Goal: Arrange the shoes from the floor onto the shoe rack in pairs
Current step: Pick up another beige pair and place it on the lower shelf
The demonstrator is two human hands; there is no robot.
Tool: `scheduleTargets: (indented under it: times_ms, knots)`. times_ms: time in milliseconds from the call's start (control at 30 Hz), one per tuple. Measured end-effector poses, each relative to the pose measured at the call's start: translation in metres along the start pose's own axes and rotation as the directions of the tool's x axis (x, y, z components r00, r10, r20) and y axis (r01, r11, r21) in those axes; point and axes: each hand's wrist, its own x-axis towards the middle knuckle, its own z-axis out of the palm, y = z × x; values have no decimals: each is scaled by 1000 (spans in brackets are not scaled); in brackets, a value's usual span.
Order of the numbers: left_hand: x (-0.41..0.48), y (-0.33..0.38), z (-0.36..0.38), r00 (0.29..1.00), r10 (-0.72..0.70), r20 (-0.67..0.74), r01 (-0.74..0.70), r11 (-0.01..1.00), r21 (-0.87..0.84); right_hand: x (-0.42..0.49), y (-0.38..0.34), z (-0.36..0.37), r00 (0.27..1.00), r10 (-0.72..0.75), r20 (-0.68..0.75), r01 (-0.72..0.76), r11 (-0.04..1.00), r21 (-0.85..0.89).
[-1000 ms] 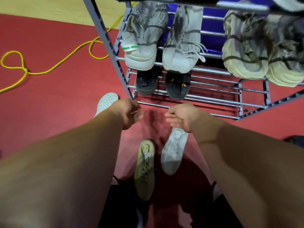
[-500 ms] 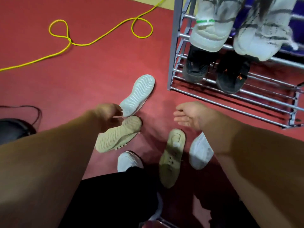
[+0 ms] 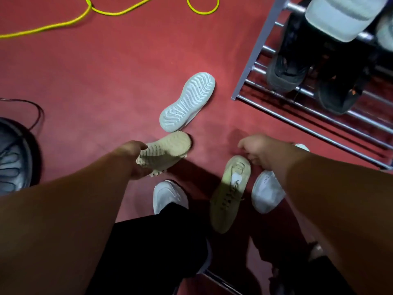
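Note:
Two beige shoes lie on the red floor. One is sole-up, and my left hand is closed around its heel end. The other beige shoe stands upright with its laces showing; my right hand has its fingers curled onto the heel rim. A white shoe sits right beside it, partly under my right forearm. Its partner lies sole-up near the rack's corner. The grey metal shoe rack fills the upper right.
A black pair sits on the rack's low shelf, with a pale pair above it. A yellow cable loops across the far floor. At the left edge is a dark round object. My own white-shod foot is below the beige shoes.
The view has swung down and left, away from the rack. My left hand has closed on the overturned beige shoe. My right hand, open before, has dropped onto the upright beige shoe's heel.

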Motion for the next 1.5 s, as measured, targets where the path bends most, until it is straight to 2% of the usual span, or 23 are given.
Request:
scheduleTargets:
  times_ms: [100,167,233,333,467,633,733,900,1100,1267,1367,1500]
  knots:
    - [6,-3,1,1000,3,-24,-2,998,59,7,7,6,1000,-3,18,6,985,-171]
    - [14,-6,1,998,22,-54,-16,994,110,13,13,9,994,17,103,5,978,-209]
    - [19,-10,-3,998,16,-64,-7,991,136,19,22,13,994,38,99,-10,965,-261]
    - [29,-13,-14,998,-33,-47,38,995,89,24,34,16,993,49,107,-11,944,-329]
    - [37,-11,-14,995,-92,-37,93,996,17,30,36,20,989,50,139,-11,964,-267]
    - [32,-10,-4,995,-82,-49,77,992,-105,34,37,27,987,20,161,15,977,-213]
    - [28,-9,-3,992,-87,-89,83,995,-51,34,37,30,973,64,222,-31,988,-151]
    - [28,-4,-4,990,-109,-91,97,988,-118,29,31,26,974,61,219,-34,992,-125]
    - [9,6,-1,997,3,-83,-12,994,-105,6,24,-2,990,-53,134,67,992,-107]
    - [-44,16,9,994,90,67,-90,996,-15,-37,17,-43,994,-101,43,105,990,-95]
    - [-86,28,21,967,191,166,-210,972,105,-71,18,-70,990,-143,5,143,986,-82]
    - [-160,36,32,892,358,274,-429,863,267,-124,21,-114,969,-218,-117,217,976,-21]
